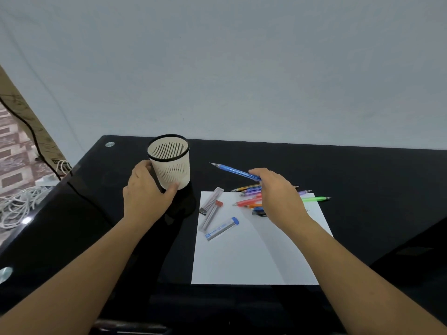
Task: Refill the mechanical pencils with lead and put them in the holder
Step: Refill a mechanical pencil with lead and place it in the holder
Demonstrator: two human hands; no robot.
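Observation:
A cream slotted holder [170, 163] with a black rim stands upright on the black table; nothing shows inside it. My left hand [145, 192] grips its lower left side, thumb across the front. My right hand [278, 194] holds a blue mechanical pencil [232, 170] above the table, its tip pointing left toward the holder. Under that hand lies a pile of coloured mechanical pencils [249, 201], partly hidden; a green one [314, 199] sticks out to the right. Lead tubes lie on the white paper [254, 257]: a blue-capped tube [222, 228] and clear cases [211, 204].
The glossy black table [362, 170] ends at a pale wall behind. Its left edge drops to a floor with white cables [17, 204] and a leaning cardboard panel [26, 117]. A dark object [416, 252] sits at the right front.

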